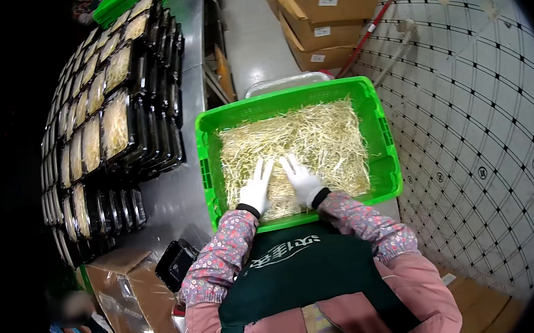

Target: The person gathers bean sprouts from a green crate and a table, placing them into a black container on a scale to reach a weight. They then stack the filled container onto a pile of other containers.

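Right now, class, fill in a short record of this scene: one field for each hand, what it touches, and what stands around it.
left hand: white glove, fingers spread, flat on the sprouts
right hand: white glove, flat on the sprouts beside the left
sprouts: pale heap filling the crate
crate: green plastic, on the metal table
trays: black, filled with sprouts, in rows left of the crate
cardboard boxes: stacked beyond the crate

A steel table (176,197) carries a green crate (287,101) and stacked black trays (160,132).
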The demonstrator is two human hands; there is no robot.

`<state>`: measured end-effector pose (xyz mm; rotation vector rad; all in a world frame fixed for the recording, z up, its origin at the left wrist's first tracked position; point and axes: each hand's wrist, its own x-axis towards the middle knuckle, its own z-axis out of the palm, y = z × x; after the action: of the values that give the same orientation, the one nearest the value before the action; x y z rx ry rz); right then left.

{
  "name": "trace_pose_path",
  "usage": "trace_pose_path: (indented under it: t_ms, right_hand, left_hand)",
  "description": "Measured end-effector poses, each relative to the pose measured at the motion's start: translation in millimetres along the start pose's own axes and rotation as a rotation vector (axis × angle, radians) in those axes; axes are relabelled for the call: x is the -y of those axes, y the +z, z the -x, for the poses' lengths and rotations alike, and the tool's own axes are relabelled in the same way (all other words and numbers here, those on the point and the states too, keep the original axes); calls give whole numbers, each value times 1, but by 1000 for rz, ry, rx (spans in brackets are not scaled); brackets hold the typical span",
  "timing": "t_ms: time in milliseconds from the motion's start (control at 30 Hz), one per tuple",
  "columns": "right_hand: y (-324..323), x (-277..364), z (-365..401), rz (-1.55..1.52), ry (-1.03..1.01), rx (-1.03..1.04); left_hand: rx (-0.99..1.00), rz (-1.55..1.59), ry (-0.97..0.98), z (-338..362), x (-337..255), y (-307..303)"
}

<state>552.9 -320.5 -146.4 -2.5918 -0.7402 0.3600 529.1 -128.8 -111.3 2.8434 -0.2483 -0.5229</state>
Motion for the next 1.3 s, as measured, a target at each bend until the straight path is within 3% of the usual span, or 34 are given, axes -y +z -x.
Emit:
trace_pose_path:
  t_ms: [100,200,433,533,567,633,700,733,800,833,900,1033,1067,1100,1167,1233,1300]
  right_hand:
    - [6,-19,-14,-109,20,194]
    - [2,-31,-9,-209,-2,92]
    - [-66,-69,1,-472,215,0]
    - [-50,-62,-12,-444,209,78]
    - [-38,-58,-17,-281,224,132]
    - [-31,-40,-22,-109,132,126]
    - [-28,-30,-22,-71,200,182]
    - [-18,-38,-26,-100,187,197]
    - [-6,-56,-34,-177,161,193]
    - [-57,-36,-28,-264,236,265]
    - [-79,-43,-27,-489,328,251]
    - [-78,-27,-46,-565,177,139]
    - [-77,-19,-52,-428,130,170]
    - [-92,-5,-59,-348,182,379]
    - [-49,-30,-71,-248,60,323]
    - [-46,-42,-77,-267,21,312]
    - [-52,-34,-76,-161,62,367]
  left_hand:
    - [41,38,-54,-17,22,20]
    - [-184,177,27,-11,38,29]
    - [-231,142,71,46,59,-5]
    - [-124,0,118,56,62,1]
    - [-65,-65,98,55,62,5]
    - [-75,-63,17,56,46,-3]
    - [-84,-94,-68,56,39,-1]
    - [-125,-90,-79,53,60,33]
    - [-103,-45,-45,55,79,45]
    - [-90,-21,-26,56,83,47]
    - [-262,79,44,70,59,10]
    - [-429,96,291,45,18,-6]
    - [-411,90,229,33,1,-9]
    - [-393,86,167,26,-10,-11]
    - [-437,187,84,29,-11,-13]
    - [-462,310,-46,43,0,-13]
    - [-621,413,-104,70,18,-9]
